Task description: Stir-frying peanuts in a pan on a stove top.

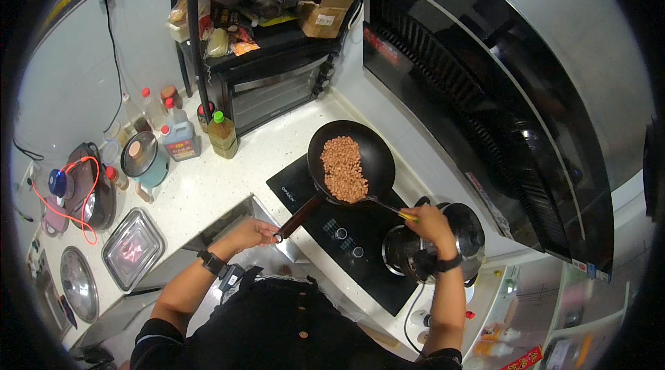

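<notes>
A black wok (382,162) rests on the far part of a black two-burner cooktop (324,250). Reddish-brown nuts or beans, which look like peanuts (343,170), lie in a heap down its middle and left side. My left hand (254,233) grips the end of the wok's dark handle (301,218). In my right hand (431,222) is the yellow-and-green handle of a metal spatula (384,205); its head is at the near edge of the peanuts, partly hidden. Below my right forearm stands a dark lidded pot (465,230) on the cooktop's right side.
A black range hood (483,89) overhangs the right side. Behind the counter's left part stand an oil bottle (223,136), a blue-grey jug (181,139) and a teal lidded pot (148,165). Nearer lie a steel tray (134,250) and a glass lid (79,284). A toaster oven (278,95) sits under shelving.
</notes>
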A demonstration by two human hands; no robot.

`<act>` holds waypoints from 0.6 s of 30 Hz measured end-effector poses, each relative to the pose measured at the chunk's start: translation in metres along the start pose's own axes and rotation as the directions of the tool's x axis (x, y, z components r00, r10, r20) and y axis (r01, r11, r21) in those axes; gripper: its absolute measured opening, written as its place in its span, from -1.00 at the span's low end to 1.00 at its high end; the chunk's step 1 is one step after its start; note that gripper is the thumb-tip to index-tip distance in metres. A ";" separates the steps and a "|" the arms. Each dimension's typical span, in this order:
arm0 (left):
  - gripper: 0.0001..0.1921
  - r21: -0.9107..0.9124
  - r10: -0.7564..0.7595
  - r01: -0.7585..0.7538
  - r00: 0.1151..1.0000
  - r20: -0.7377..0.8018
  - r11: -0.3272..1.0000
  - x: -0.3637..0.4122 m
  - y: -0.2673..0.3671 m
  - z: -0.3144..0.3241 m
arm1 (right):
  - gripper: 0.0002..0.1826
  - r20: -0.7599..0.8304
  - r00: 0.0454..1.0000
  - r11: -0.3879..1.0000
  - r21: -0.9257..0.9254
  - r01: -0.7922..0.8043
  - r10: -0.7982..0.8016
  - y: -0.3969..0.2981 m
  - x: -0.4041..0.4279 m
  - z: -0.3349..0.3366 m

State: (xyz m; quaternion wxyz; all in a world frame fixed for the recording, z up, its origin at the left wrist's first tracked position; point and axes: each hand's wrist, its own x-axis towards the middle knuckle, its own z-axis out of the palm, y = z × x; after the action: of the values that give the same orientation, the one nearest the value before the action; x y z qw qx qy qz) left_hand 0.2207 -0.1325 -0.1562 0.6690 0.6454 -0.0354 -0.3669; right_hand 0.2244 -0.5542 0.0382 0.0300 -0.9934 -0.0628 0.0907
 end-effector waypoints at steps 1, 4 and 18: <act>-0.64 0.019 0.008 -0.008 1.000 0.016 1.000 0.000 0.003 0.002 | -0.66 -0.003 0.999 0.997 0.061 0.039 -0.039 -0.001 0.012 0.014; -0.64 0.050 0.000 -0.001 1.000 0.011 0.999 -0.003 0.009 0.003 | -0.65 -0.141 0.984 0.974 0.181 0.133 -0.108 0.006 0.053 0.073; -0.66 0.086 -0.028 0.033 0.998 -0.054 0.996 -0.005 0.017 0.011 | -0.63 -0.351 0.900 0.896 0.436 -0.088 0.259 -0.016 0.152 0.123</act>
State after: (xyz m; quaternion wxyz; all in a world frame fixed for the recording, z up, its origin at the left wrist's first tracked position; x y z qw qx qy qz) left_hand 0.2189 -0.1404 -0.1372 0.6352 0.6840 -0.0236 -0.3579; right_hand 0.3482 -0.5126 -0.1078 0.2412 -0.9636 0.0560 -0.1009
